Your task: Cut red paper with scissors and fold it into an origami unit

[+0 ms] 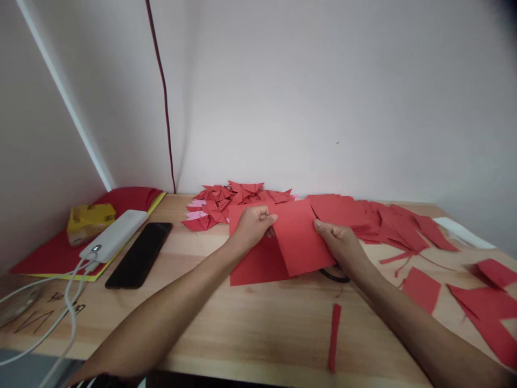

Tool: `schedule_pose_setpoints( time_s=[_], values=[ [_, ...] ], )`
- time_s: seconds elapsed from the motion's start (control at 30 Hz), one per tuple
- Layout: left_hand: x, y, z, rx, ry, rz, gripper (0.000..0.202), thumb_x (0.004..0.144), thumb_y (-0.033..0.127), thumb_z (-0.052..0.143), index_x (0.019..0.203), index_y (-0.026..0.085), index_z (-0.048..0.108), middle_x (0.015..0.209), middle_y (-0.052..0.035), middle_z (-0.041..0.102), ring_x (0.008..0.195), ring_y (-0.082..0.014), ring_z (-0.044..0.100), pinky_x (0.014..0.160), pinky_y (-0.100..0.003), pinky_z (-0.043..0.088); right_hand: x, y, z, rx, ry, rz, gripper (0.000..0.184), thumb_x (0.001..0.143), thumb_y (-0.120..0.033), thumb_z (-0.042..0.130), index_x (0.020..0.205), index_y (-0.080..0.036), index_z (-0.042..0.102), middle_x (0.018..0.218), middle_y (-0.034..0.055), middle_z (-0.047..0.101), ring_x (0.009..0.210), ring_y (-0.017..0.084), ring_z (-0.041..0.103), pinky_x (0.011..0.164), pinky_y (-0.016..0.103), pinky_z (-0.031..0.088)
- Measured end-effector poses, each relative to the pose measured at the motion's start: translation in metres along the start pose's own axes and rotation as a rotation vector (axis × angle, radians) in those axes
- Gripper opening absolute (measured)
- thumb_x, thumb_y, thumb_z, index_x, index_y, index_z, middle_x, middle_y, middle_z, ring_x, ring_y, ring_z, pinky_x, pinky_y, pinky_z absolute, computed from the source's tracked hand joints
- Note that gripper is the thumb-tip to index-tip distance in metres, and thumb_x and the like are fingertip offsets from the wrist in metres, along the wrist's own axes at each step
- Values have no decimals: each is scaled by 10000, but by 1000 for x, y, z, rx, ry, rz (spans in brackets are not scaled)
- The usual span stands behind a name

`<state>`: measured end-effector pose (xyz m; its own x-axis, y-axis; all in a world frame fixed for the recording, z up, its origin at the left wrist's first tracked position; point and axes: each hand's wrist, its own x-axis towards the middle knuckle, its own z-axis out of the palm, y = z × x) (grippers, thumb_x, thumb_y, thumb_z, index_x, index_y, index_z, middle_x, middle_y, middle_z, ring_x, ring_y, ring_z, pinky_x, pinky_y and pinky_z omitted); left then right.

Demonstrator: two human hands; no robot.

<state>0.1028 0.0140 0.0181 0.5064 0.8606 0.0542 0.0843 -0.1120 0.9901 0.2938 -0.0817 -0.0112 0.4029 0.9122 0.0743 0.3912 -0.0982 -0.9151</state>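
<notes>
In the head view I hold a piece of red paper [304, 240] up over the table between both hands. My left hand [256, 223] is closed, pinching the paper's left edge. My right hand [337, 240] is closed on its right edge, thumb on top. A second red panel [254, 267] lies lower and behind on the left; whether it is joined to the first I cannot tell. A dark curved loop [334, 276] shows below my right hand; the rest of it is hidden. A narrow red paper strip [334, 337] lies near the table's front edge.
Folded red and pink paper pieces [226, 202] are heaped at the wall. Red sheets [379, 221] spread at the back right, with loose red pieces [422, 288] nearer. A black phone [139, 256], a white power bank [115, 234] with cables, and a yellow packet [91, 221] are left.
</notes>
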Motion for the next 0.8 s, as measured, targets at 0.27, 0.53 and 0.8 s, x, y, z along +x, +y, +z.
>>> schedule_pose_setpoints(
  time_s=[0.27,0.53,0.8],
  values=[
    [-22,-11,-10,-48,35,-44,270,790,264,566,587,179,409,488,27,534,438,-82,484,491,-199,356,-4,2,9,-126,-108,-145,482,845,-581,455,573,-213,303,553,-40,294,524,101,292,474,232,247],
    [-40,-30,-6,-20,155,-24,319,828,364,487,657,213,264,559,86,297,471,-63,297,486,-200,247,-14,-6,20,-186,-178,-278,480,888,-536,408,581,-226,209,555,-50,217,498,92,232,464,244,214],
    [-34,-34,-10,291,151,-5,286,817,232,489,626,204,278,557,74,281,530,-91,278,525,-228,200,-19,-10,18,-251,-71,-371,311,941,-409,390,983,-186,602,869,48,642,771,182,588,708,295,453]
  ],
)
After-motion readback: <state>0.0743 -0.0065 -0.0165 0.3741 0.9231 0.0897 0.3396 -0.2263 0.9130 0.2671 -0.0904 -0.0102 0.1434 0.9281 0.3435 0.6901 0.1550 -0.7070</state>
